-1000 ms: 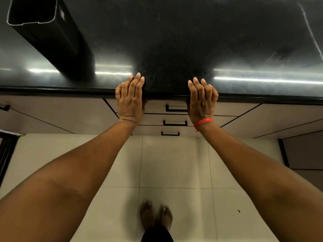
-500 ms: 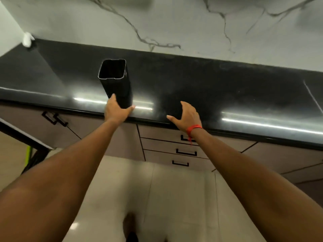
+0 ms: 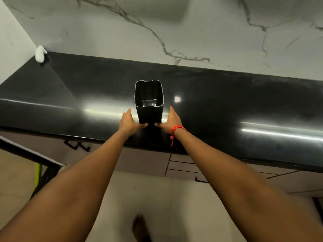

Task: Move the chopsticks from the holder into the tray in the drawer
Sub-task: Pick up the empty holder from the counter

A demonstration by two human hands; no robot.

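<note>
A tall black rectangular holder point(image 3: 149, 109) stands upright on the black countertop point(image 3: 236, 102), near its front edge. I see no chopsticks inside its open top. My left hand point(image 3: 128, 121) lies against the holder's left side and my right hand point(image 3: 172, 120), with a red wrist thread, against its right side. The fingers of both hands are straight along the sides, and the thumbs meet the front of its base. The drawers point(image 3: 183, 165) under the counter are shut, and no tray is visible.
A marble wall rises behind the counter. A small white object point(image 3: 39, 53) sits in the back left corner. A black frame point(image 3: 26, 154) juts in at the lower left. My foot point(image 3: 139, 227) stands on the tiled floor.
Both hands left the counter's front edge and came in against the two sides of the holder. The view swung up and left, so the holder is now central.
</note>
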